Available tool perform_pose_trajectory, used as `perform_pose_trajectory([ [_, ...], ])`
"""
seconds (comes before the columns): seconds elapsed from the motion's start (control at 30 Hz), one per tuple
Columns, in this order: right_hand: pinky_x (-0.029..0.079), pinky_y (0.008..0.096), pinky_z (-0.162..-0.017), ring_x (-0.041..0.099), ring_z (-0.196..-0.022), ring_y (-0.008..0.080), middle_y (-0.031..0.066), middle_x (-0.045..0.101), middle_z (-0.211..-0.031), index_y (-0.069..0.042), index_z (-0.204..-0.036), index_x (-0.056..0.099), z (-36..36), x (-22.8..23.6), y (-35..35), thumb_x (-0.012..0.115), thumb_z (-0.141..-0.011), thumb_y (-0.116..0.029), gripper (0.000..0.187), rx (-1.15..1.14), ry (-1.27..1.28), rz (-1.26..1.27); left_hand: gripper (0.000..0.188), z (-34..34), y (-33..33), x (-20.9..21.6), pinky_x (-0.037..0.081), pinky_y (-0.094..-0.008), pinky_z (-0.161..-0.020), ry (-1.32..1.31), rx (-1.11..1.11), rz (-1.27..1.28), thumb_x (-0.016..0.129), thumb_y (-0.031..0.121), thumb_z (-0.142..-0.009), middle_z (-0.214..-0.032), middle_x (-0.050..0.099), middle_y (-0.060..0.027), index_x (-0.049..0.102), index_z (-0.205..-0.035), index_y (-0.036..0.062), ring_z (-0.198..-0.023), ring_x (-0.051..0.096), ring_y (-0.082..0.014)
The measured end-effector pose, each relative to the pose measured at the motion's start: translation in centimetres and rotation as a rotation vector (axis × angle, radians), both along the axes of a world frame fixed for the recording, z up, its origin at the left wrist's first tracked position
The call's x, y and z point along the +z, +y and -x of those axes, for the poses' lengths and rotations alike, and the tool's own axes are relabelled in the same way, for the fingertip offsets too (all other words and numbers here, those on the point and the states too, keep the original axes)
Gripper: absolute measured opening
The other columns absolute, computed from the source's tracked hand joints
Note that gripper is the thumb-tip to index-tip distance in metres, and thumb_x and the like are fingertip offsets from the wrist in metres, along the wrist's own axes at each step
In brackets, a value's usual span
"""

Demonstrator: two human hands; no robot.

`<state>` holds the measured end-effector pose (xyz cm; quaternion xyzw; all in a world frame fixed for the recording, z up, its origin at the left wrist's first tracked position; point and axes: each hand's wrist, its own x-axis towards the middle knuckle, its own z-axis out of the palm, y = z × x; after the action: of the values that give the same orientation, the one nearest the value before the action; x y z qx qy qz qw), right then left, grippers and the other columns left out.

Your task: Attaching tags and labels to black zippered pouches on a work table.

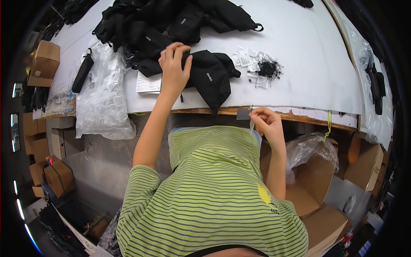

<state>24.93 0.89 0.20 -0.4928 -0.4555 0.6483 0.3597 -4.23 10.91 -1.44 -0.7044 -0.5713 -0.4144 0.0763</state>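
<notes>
On the white table in front of me lies a small black fabric bag with light lettering, its narrow end pointing toward the near edge. My left hand rests at that bag's left side, fingers bent and thumb closed over a fold of the fabric. Out over the table edge, my right hand pinches a dark grey hang tag between thumb and fingers. A pale strip hangs below those fingers. Beneath my left wrist is a stack of white printed slips.
Black bags are heaped at the far left. White labels and a tangle of black tag strings lie to the right. Clear plastic bags drape over the front edge, beside a narrow black pouch. An open carton stands below right.
</notes>
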Motion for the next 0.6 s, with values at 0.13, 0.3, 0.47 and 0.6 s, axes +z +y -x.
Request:
perform_pose_trajectory([
  [0.13,0.025,0.0189,-0.046,0.035,-0.049,-0.0005,-0.0081,0.045,-0.053,-0.001,-0.084,0.063,1.3,-1.3,-0.3,0.066,-0.083,-0.011,0.010,-0.035,-0.208,-0.102,0.010,-1.9,-6.5,0.1,0.037,-0.0341,-0.075,-0.055,-0.273,0.219,0.066,0.006,-0.076,-0.078,0.054,-0.0049,0.061,-0.084,0.0083,-0.080,0.051,-0.0238],
  [0.3,0.025,0.0222,-0.045,0.033,-0.047,0.0023,-0.0042,0.040,-0.050,-0.003,-0.084,0.064,4.6,0.2,0.1,0.067,-0.079,-0.010,0.009,0.044,-0.458,-0.239,0.014,-3.4,-11.4,-3.2,0.035,-0.0335,-0.065,-0.074,-0.212,0.690,0.072,0.016,-0.070,-0.060,0.049,-0.0023,0.060,-0.073,0.0093,-0.064,0.048,-0.0205],
  [0.47,0.033,0.0305,-0.044,0.043,-0.041,0.0181,0.0040,0.046,-0.049,-0.010,-0.083,0.066,5.9,-0.2,0.0,0.067,-0.077,-0.018,0.011,0.126,-0.621,-0.335,0.015,-5.0,-11.7,-3.7,0.032,-0.0290,-0.056,-0.340,-0.188,0.636,0.076,0.015,-0.068,-0.054,0.041,-0.0004,0.065,-0.072,0.0058,-0.052,0.039,-0.0139],
  [0.6,0.036,0.0317,-0.045,0.048,-0.044,0.0193,0.0046,0.049,-0.050,-0.010,-0.083,0.067,6.2,-0.3,-0.3,0.068,-0.076,-0.019,0.011,0.131,-0.704,-0.426,0.009,-5.6,-12.2,-3.0,0.029,-0.0239,-0.053,-0.733,-0.196,0.654,0.074,0.009,-0.072,-0.057,0.044,0.0023,0.069,-0.079,0.0039,-0.054,0.036,-0.0076],
])
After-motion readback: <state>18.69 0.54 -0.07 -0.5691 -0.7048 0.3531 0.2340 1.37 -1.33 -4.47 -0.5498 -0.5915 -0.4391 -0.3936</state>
